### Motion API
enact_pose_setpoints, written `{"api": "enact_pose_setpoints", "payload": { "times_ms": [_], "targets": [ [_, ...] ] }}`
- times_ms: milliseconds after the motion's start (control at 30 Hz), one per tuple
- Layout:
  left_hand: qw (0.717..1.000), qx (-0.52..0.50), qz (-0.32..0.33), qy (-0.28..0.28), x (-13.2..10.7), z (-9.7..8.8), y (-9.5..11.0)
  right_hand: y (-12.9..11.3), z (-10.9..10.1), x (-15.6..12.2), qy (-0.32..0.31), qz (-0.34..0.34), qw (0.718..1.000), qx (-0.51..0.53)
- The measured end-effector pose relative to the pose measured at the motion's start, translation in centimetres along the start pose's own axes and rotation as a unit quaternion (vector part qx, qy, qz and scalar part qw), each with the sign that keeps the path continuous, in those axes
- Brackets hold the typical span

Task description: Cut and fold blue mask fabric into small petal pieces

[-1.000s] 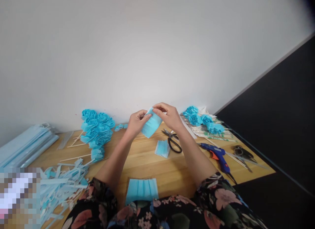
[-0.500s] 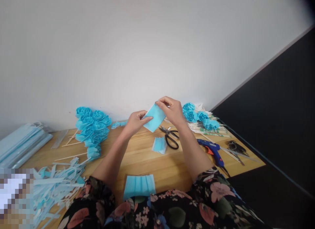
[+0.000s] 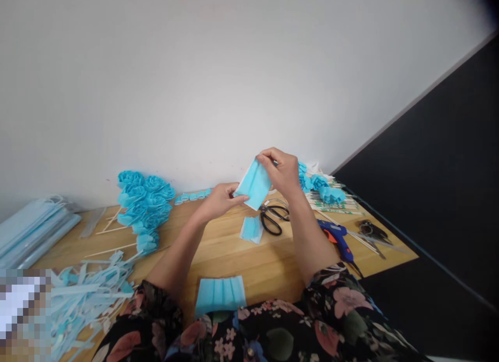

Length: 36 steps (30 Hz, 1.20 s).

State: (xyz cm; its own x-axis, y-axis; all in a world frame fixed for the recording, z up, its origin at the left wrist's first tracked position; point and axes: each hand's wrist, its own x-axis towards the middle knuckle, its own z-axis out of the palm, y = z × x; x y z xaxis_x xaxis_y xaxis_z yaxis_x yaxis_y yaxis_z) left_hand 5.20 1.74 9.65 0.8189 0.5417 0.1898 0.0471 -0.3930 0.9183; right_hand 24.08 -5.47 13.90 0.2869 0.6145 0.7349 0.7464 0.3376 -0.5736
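Our fingers [image 3: 239,200] pinch a blue sheet [image 3: 254,185] raised above the worktop [image 3: 226,253]: the left hand [image 3: 221,202] grips its lower left end, the right hand [image 3: 283,171] its top corner. Held at opposite ends, it is probably meant to spread flat. The scissors [image 3: 265,209] lie just beside the small pieces [image 3: 251,229], likely for easy reach, and a pleated sheet [image 3: 221,293] lies close to us. Wood shows between these, giving us room; the wall [image 3: 249,81] limits reach ahead, with the glue gun [image 3: 340,240] towards the right edge and blue flowers [image 3: 144,203] off left.
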Motion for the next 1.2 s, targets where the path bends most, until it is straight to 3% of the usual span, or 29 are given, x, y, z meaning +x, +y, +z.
{"api": "enact_pose_setpoints", "payload": {
  "times_ms": [233,467,600,767,900,1000,1100,1200],
  "targets": [
    [0.998,0.012,0.033,-0.046,-0.8,0.9,1.6,-0.1,-0.2,-0.1,-0.022,-0.006,0.999,0.038],
    [0.996,0.023,0.080,-0.046,-1.0,-2.6,1.7,-0.8,0.7,-0.3,-0.074,-0.031,0.997,0.005],
    [0.993,-0.025,0.115,0.018,-0.9,-3.6,1.8,-1.4,1.5,-0.7,-0.129,-0.049,0.990,0.009],
    [0.992,-0.001,0.061,0.113,-0.3,-2.0,1.3,-2.2,2.4,-1.3,-0.189,-0.034,0.981,0.015],
    [0.979,-0.076,0.060,0.179,0.1,-1.2,0.8,-2.4,2.7,-1.2,-0.165,0.014,0.986,0.027],
    [0.958,-0.140,0.067,0.242,0.3,-1.2,0.5,-1.9,3.3,-0.9,-0.142,0.063,0.984,0.091],
    [0.938,-0.191,0.070,0.281,0.5,-1.2,0.5,-1.1,4.4,-1.0,-0.153,0.114,0.963,0.190],
    [0.921,-0.237,0.075,0.299,0.5,-1.3,0.5,-0.6,5.7,-1.3,-0.178,0.129,0.954,0.207]
  ]
}}
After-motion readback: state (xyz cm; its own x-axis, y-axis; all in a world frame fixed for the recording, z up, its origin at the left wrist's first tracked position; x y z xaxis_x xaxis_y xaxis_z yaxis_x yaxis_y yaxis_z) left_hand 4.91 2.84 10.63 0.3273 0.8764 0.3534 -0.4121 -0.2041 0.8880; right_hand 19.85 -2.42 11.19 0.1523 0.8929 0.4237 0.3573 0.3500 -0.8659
